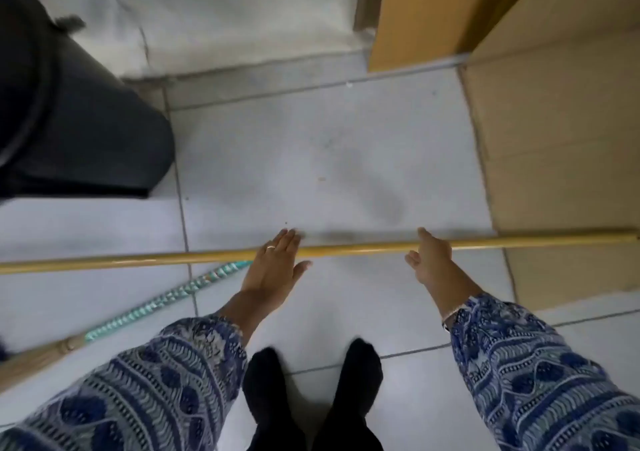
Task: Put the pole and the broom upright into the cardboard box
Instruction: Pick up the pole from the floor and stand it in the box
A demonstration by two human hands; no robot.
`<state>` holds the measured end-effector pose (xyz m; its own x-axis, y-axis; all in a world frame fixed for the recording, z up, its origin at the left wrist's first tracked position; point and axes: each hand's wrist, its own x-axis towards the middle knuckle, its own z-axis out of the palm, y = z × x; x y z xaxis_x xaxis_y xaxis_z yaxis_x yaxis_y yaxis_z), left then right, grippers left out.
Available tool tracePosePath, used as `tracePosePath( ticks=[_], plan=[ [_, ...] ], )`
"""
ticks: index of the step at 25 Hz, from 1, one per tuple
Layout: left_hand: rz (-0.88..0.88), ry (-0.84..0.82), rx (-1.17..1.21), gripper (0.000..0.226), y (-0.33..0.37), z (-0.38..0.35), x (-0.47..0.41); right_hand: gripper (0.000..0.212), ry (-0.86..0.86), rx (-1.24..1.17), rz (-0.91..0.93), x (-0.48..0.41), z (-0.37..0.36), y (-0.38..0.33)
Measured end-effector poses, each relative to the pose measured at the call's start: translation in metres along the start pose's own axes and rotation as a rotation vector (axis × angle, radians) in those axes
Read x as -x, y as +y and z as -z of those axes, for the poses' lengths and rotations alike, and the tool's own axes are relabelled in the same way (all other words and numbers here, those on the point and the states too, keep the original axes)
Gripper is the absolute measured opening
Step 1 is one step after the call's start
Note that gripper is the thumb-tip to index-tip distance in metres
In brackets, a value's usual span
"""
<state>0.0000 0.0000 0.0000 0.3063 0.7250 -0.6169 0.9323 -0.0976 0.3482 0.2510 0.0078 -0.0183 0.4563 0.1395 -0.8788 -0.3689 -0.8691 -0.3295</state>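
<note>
A long yellow pole [356, 250] lies flat across the tiled floor, running from the left edge to the cardboard box [554, 139] on the right. My left hand [277, 267] hovers flat over the pole with its fingers spread. My right hand [431, 260] is over the pole further right, fingers apart and not wrapped round it. The broom [156, 303], with a teal-striped handle and a straw-coloured lower part, lies slanted on the floor at lower left, its tip hidden under my left hand.
A dark round bin [76, 121] stands at the left. A second cardboard panel [415, 18] leans at the top right against the white wall. My two feet in black socks [311, 381] stand just behind the pole on the tiles.
</note>
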Motion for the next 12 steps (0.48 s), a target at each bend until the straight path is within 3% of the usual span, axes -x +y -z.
tracePosePath(
  ticks=[5,9,12],
  plan=[
    [-0.027,-0.044,-0.018,0.041,0.017,-0.045,-0.061,0.047,0.03,-0.215,-0.124,-0.06,-0.007,0.025],
    [-0.007,-0.13,0.141,0.027,0.043,-0.057,-0.088,0.045,0.096,-0.396,-0.139,-0.083,0.015,0.008],
    [0.05,-0.17,0.238,0.029,0.051,-0.055,-0.094,0.035,0.029,-0.451,-0.186,-0.082,0.031,0.009]
  ],
)
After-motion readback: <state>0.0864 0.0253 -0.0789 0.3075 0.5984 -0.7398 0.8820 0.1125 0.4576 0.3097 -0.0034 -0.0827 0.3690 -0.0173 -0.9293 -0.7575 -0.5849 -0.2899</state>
